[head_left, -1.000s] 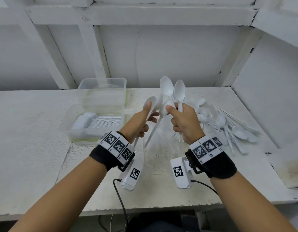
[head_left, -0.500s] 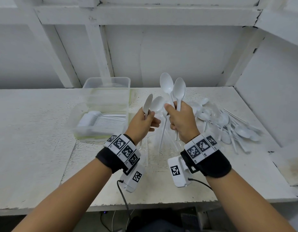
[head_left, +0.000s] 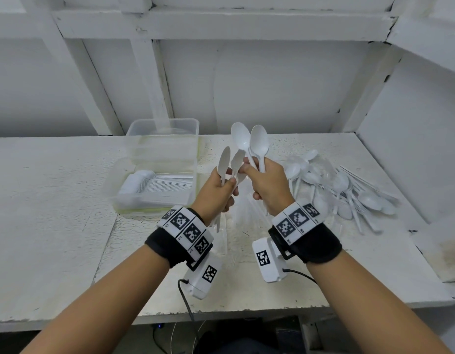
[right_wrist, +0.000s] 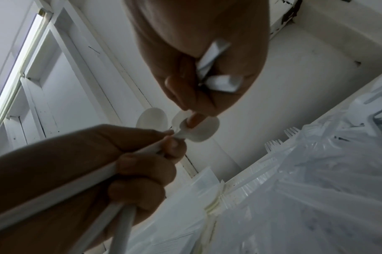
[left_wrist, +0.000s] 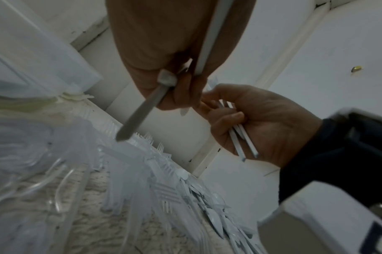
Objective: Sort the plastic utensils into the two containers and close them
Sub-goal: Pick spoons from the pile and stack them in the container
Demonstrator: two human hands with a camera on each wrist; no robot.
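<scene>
Both hands are raised over the table, close together. My left hand (head_left: pixel 227 180) grips two white plastic spoons (head_left: pixel 225 159) by their handles, bowls up. My right hand (head_left: pixel 250 172) grips two more spoons (head_left: pixel 259 140) upright, and its thumb touches the left hand's spoons. In the left wrist view, the right hand (left_wrist: pixel 246 118) curls round thin handles (left_wrist: pixel 242 146). In the right wrist view, the left hand (right_wrist: pixel 129 165) clasps long handles. A clear container (head_left: pixel 114 175) at the left holds a neat stack of white utensils. A second clear container (head_left: pixel 162 123) sits behind it.
A loose pile of white spoons (head_left: pixel 349 190) lies on the table to the right. Forks in clear plastic (left_wrist: pixel 155 154) lie under the hands. White walls and beams close in the back and right. The table's front edge (head_left: pixel 221 312) is near my forearms.
My left hand has lifted and turned its spoons from slanted to upright. The two hands have drawn closer together, and the right hand keeps its two spoons.
</scene>
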